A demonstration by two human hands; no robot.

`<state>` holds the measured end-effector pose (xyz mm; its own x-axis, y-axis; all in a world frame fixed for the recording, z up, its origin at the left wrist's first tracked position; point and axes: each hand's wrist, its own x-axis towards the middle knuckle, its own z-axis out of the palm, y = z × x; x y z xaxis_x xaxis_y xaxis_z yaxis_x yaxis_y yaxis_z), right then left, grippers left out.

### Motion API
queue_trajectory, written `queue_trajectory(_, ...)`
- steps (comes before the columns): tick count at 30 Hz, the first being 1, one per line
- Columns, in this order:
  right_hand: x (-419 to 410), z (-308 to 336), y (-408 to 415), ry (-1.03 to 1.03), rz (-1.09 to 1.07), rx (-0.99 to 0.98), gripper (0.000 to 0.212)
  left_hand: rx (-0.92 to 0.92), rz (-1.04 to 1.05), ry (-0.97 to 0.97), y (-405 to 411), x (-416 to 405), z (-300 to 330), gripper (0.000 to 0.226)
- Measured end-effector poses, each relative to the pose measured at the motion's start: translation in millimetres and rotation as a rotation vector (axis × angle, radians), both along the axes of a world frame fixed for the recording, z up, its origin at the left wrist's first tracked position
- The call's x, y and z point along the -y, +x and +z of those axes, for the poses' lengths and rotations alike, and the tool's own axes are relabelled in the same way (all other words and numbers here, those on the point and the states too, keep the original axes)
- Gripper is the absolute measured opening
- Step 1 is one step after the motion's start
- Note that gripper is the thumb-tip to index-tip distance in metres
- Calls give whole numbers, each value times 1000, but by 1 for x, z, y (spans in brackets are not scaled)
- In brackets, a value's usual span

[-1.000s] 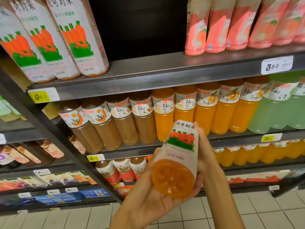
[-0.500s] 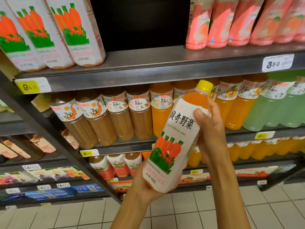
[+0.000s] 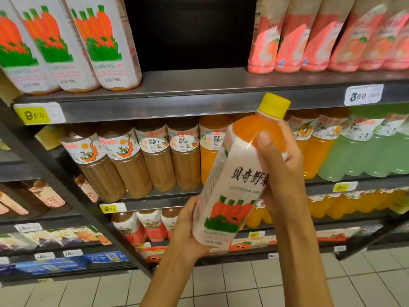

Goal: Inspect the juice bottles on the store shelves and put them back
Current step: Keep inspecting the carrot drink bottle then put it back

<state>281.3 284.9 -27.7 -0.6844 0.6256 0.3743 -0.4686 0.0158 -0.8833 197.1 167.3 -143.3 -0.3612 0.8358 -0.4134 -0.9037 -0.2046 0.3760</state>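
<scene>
I hold a carrot juice bottle (image 3: 238,173) with a white label, carrot picture and yellow cap in front of the shelves, nearly upright and leaning right. My left hand (image 3: 186,231) grips its base from below and behind. My right hand (image 3: 281,171) wraps its upper right side, thumb on the orange shoulder. Matching carrot juice bottles (image 3: 104,41) stand on the top shelf (image 3: 194,85) at the left, beside a dark gap (image 3: 190,32) in the row.
Pink-labelled bottles (image 3: 309,36) fill the top shelf's right. The middle shelf holds brown bottles (image 3: 132,160), orange bottles (image 3: 314,147) and pale green bottles (image 3: 371,151). Lower shelves carry smaller bottles and cartons (image 3: 66,238). A tiled floor (image 3: 221,284) lies below.
The bottle swung from bottom-toward-me to nearly upright with its cap up, then rose slightly. My right hand slid up to its shoulder and my left hand stayed under the base.
</scene>
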Motion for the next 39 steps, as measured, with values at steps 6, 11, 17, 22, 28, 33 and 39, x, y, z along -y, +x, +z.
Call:
queue_trajectory(6,0,-1,0,94,93,-43,55,-3,-147,57,-5,-3,11,64)
queue_trajectory(11,2,3,-11,98,35,-42,55,-70,13,137,-14,-3,20,38)
queue_trajectory(17,19,-2,-20,64,-14,-46,99,-305,238,153,-22,7,26,26)
queue_trajectory(22,18,-13,-19,-168,-88,-69,95,-544,192,63,-18,20,29,29)
queue_trajectory(28,13,-13,-15,-230,89,-114,66,-689,-2,-20,-16,23,28,59)
queue_trajectory(33,7,-17,-15,-286,167,-139,45,-663,-120,47,-4,27,22,61)
queue_trajectory(39,1,-8,-22,-224,22,69,83,-817,122,-119,1,18,40,94)
